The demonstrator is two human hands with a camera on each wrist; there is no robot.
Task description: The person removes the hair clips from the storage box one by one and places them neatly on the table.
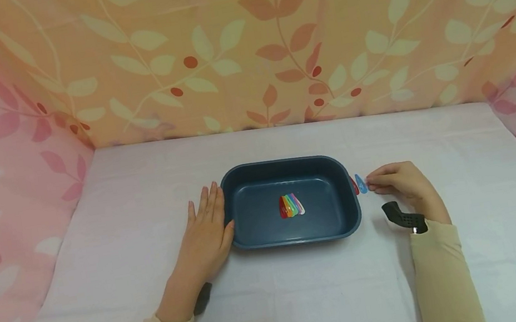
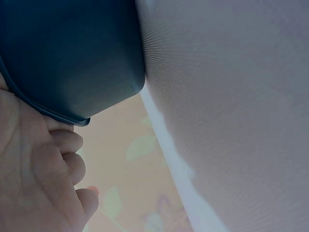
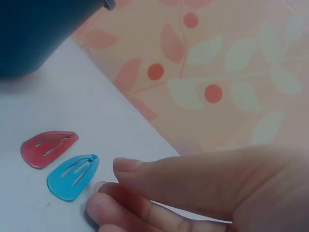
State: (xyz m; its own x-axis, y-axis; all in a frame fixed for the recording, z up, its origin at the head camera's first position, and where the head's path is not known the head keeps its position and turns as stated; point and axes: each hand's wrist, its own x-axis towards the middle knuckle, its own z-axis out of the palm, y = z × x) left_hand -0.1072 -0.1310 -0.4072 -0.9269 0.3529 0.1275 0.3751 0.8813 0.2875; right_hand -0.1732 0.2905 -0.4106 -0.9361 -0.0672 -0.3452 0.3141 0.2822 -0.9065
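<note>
Partway, I'd judge: fanned clips (image 1: 290, 206) lie inside the tray (image 1: 251, 198); 2, a red clip (image 3: 41, 152) and blue clip (image 3: 70, 181), lie outside. My left hand (image 1: 206, 242), flat, touches the tray; my right hand (image 1: 405, 181), slightly parted, seems empty.

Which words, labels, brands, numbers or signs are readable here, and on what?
None readable.
Hair clips in the tray: any marks are too small to read.
Red clip and blue clip: no lettering visible.
Dark blue tray: no lettering visible.
</note>
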